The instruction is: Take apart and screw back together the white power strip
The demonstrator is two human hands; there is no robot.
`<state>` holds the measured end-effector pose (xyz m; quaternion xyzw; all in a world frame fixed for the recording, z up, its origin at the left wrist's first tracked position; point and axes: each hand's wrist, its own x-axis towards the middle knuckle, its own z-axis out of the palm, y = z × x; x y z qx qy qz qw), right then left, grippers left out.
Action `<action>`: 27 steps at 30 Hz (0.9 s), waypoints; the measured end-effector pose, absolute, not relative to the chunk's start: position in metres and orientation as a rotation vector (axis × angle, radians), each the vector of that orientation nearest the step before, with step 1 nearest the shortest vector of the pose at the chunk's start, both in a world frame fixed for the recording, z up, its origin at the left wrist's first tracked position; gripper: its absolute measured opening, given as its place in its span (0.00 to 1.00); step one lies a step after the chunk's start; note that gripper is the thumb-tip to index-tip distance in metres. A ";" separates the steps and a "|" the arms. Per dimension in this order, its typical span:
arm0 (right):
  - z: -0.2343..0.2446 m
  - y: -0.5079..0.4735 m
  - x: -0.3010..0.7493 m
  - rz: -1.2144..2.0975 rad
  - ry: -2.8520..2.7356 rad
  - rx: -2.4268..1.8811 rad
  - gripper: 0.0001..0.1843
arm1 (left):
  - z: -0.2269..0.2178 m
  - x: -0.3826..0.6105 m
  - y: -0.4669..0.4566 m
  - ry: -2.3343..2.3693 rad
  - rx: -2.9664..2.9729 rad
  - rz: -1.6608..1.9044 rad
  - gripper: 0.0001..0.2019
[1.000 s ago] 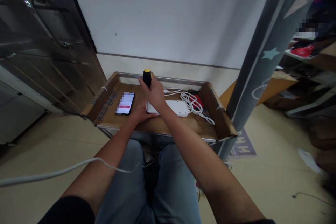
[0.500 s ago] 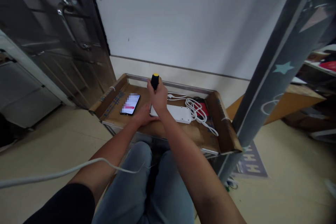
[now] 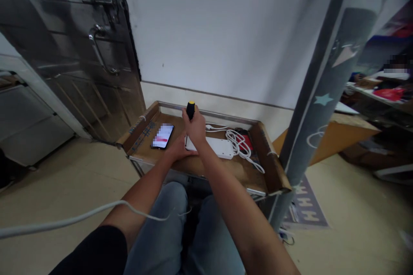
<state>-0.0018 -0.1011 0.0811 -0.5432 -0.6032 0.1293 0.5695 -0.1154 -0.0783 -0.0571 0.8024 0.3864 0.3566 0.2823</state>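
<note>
A white power strip [image 3: 219, 148] lies face down, as far as I can tell, on a cardboard-lined tray [image 3: 180, 166]. My left hand [image 3: 178, 148] grips its left end, fingers around the edge. In my right hand [image 3: 196, 127] is a screwdriver [image 3: 191, 111] with a black and yellow handle, held upright over that same end. The tip is mostly hidden by my hands. The strip's white cord [image 3: 238, 142] lies coiled at its right end. A phone [image 3: 163, 136] with a lit screen rests left of my left hand.
Something red [image 3: 247, 141] lies under the cord. Raised cardboard sides [image 3: 271, 159] bound the tray. A grey post [image 3: 306, 116] stands close on the right, and a metal door [image 3: 80, 51] is at the left. A pale cable [image 3: 64, 222] crosses in front of my left arm.
The view has shifted, so the tray appears slightly lower and the post further left. Both hands keep their hold on the power strip and the screwdriver.
</note>
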 end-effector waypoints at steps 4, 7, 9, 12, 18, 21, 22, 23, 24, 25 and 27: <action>0.103 -0.099 0.015 0.316 -1.439 -1.185 0.22 | -0.056 -0.117 -0.079 1.074 2.138 0.898 0.61; 0.110 -0.108 0.040 0.306 -1.239 -1.161 0.25 | -0.057 -0.118 -0.078 1.128 2.132 0.858 0.62; 0.097 -0.122 0.065 0.318 -1.035 -1.178 0.24 | -0.058 -0.118 -0.077 1.152 2.138 0.837 0.62; 0.055 -0.155 0.104 0.381 -0.677 -1.213 0.19 | -0.060 -0.118 -0.076 1.146 2.171 0.834 0.57; -0.025 -0.206 0.134 0.578 -0.250 -1.162 0.23 | -0.064 -0.118 -0.074 1.083 2.291 0.865 0.46; -0.036 -0.208 0.134 0.610 -0.129 -1.114 0.23 | -0.067 -0.118 -0.069 1.070 2.325 0.868 0.44; -0.037 -0.207 0.135 0.612 -0.099 -1.101 0.23 | -0.068 -0.119 -0.067 1.067 2.328 0.873 0.43; -0.038 -0.205 0.136 0.608 -0.072 -1.091 0.23 | -0.069 -0.119 -0.065 1.067 2.327 0.879 0.42; -0.039 -0.204 0.139 0.601 -0.049 -1.083 0.23 | -0.071 -0.119 -0.063 1.067 2.322 0.888 0.41; -0.039 -0.202 0.141 0.591 -0.031 -1.077 0.23 | -0.072 -0.119 -0.061 1.068 2.315 0.896 0.41; -0.041 -0.199 0.147 0.562 -0.002 -1.070 0.23 | -0.074 -0.120 -0.058 1.065 2.297 0.905 0.40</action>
